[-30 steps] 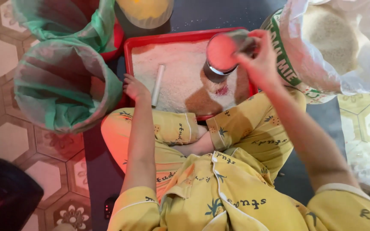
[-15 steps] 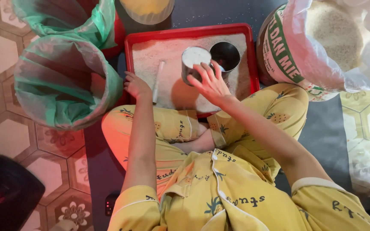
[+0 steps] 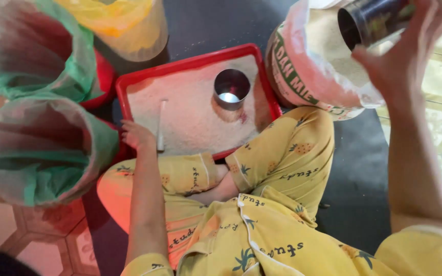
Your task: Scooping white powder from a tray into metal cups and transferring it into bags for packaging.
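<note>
A red tray (image 3: pixel 129 84) covered with white rice lies on the floor in front of my crossed legs. An empty metal can (image 3: pixel 231 89) stands upright in the rice. My right hand (image 3: pixel 407 48) is raised at the upper right, holding a second metal can (image 3: pixel 372 19) tilted over the open rice sack (image 3: pixel 313 61). My left hand (image 3: pixel 136 134) rests on the tray's near left edge, beside a short pale stick (image 3: pixel 160 125) lying in the rice; whether it holds anything I cannot tell.
Two tall containers lined with green bags (image 3: pixel 31 148) (image 3: pixel 26 46) stand to the left, and a yellow-lined one (image 3: pixel 116 25) at the top. The floor is dark matting and patterned tiles (image 3: pixel 436 102).
My right hand has left the tray, lifted one can up and to the right over the sack. One can stays standing in the rice. The view has moved closer.
</note>
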